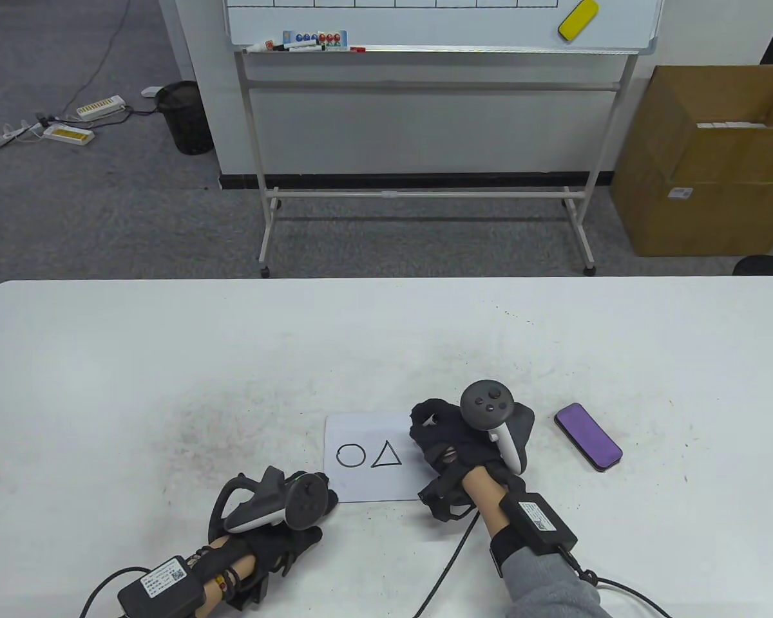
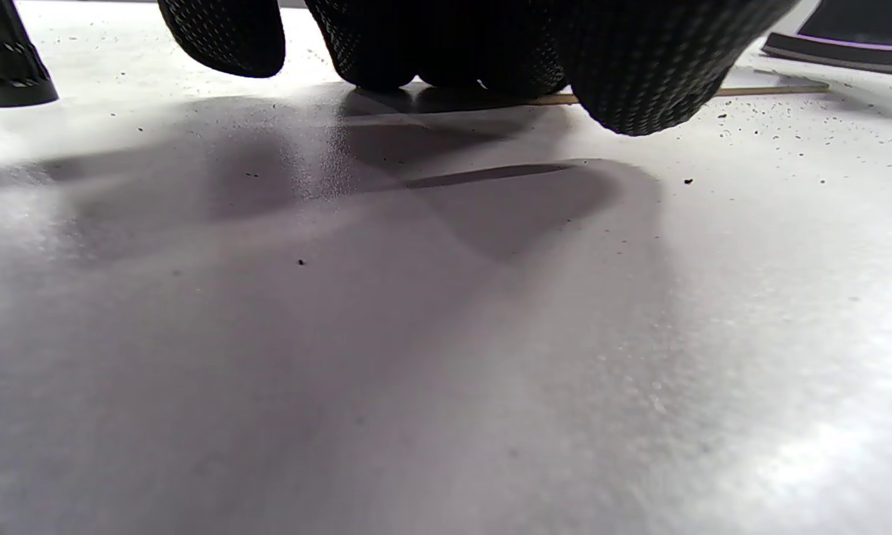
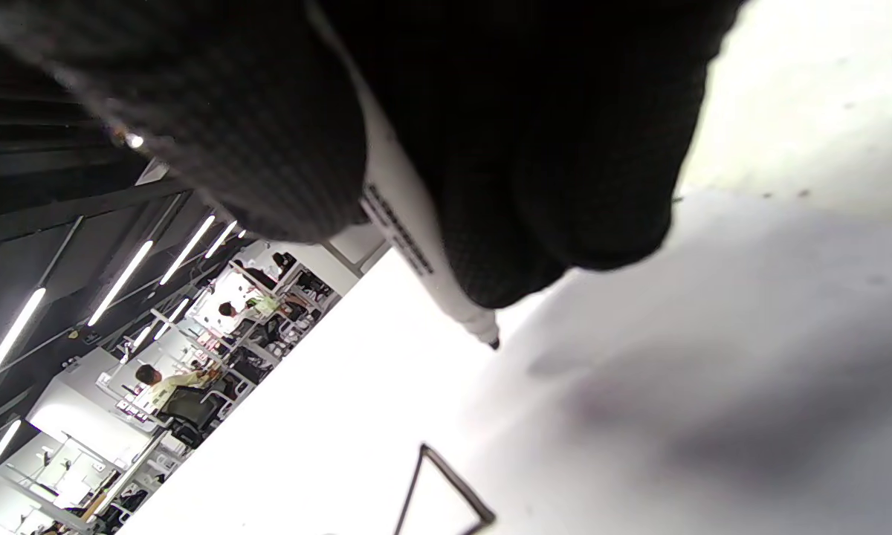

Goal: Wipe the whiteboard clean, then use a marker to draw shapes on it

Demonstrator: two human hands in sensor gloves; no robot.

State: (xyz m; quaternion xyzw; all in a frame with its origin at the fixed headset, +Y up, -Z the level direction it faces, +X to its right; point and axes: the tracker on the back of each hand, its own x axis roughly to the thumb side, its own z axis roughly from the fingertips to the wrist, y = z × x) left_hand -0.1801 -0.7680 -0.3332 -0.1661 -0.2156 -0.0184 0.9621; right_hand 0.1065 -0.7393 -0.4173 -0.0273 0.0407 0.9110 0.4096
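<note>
Small whiteboard [image 1: 367,460] flat near the table's [image 1: 167,360] front edge, circle [image 1: 350,455] and triangle [image 1: 386,455] drawn on its middle; right hand [image 1: 470,450] over its right edge, fingers curled round a white marker [image 3: 416,245], tip just off the board; left hand [image 1: 290,515] at its lower left corner, fingertips [image 2: 639,74] bent down onto the table, holding nothing; purple eraser [image 1: 588,437] near, toward the right edge
</note>
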